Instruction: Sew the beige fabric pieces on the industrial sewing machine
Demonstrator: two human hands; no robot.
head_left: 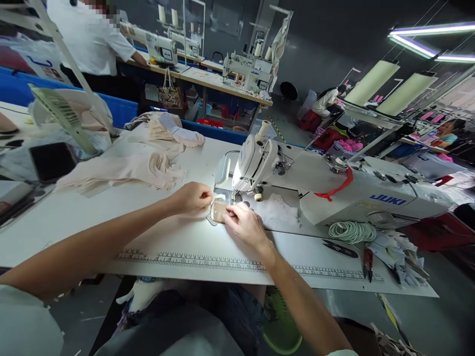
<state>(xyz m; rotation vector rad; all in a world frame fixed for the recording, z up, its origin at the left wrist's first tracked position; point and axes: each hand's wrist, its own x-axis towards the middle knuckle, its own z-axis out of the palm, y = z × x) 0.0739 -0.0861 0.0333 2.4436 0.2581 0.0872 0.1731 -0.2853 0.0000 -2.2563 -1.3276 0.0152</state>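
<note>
My left hand (pixel 193 198) is closed, its fingertips pinched just left of the needle area. Whatever it may hold is too small to make out. A small whitish scrap of fabric (pixel 219 197) lies close by its fingertips. My right hand (pixel 247 223) is curled in front of the presser foot, fingertips together over a brown plate (pixel 218 212) set in the machine bed. Its grip hides anything in it. The sewing machine (pixel 311 173) stands to the right, its lamp lighting the needle area. Pale fabric (pixel 280 210) lies under the machine arm.
Stacked beige fabric pieces (pixel 126 170) lie at left, beside a phone (pixel 53 161) and a green fan (pixel 63 116). A printed ruler (pixel 208 262) runs along the front edge. At right are green cord (pixel 352 232), black snips (pixel 340 248) and scraps (pixel 395 252). Another person (pixel 89 39) works behind.
</note>
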